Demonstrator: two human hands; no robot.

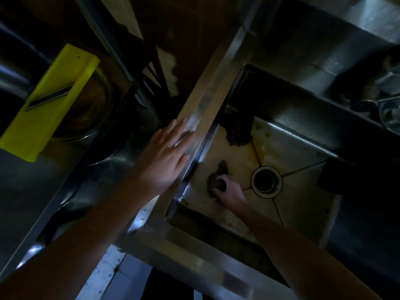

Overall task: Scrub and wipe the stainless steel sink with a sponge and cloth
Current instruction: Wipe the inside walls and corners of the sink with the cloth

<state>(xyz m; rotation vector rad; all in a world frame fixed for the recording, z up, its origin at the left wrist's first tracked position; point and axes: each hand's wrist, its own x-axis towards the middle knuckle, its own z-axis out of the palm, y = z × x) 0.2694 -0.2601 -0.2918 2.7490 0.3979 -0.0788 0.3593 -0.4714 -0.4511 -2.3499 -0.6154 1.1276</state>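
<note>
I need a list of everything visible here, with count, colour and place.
sink: one, steel grey, stained floor, centre-right.
drain: one, silver ring, middle of sink floor.
sponge: one, dark, on sink floor left of drain.
dark wad: one, blackish, basin's far left corner; material unclear.
slicer: one, yellow, left, lying over the bowl.
bowl: one, metal, under the slicer.
metal dishes: several, grey, right edge; uncountable in the dark.
left hand: one, flat on the sink's left rim.
right hand: one, gripping the sponge.
</note>
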